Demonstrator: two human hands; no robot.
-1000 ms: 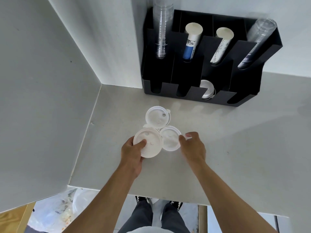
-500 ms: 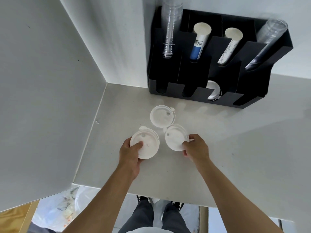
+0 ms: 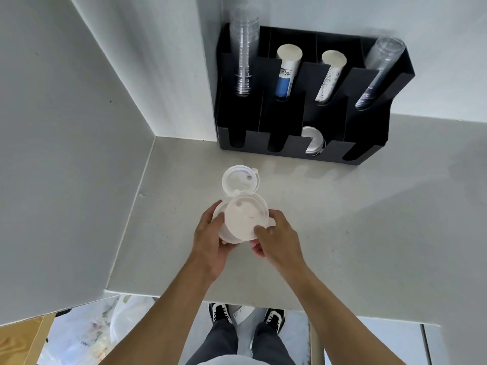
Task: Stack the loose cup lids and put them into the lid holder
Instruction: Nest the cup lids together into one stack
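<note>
Two white cup lids are held above the counter, one over the other. The upper lid [image 3: 246, 216] is pinched by my right hand [image 3: 276, 239]. Under it, the lower lid [image 3: 221, 227] shows only at its left edge and sits in my left hand [image 3: 210, 241]. A third white lid [image 3: 239, 180] lies flat on the counter just beyond them. The black lid holder [image 3: 284, 151] stands at the back against the wall, and one of its front slots holds a few lids [image 3: 313, 142].
The holder's upper slots carry stacks of clear cups [image 3: 243, 48] and paper cups [image 3: 287, 72]. A white wall [image 3: 66, 154] closes the counter on the left. The counter's front edge [image 3: 237, 302] runs just above my shoes; a plastic bag [image 3: 92, 335] lies below left.
Both hands have lifted their lids and brought them together. The right hand's lid now lies over the left hand's lid. The third lid has stayed on the counter.
</note>
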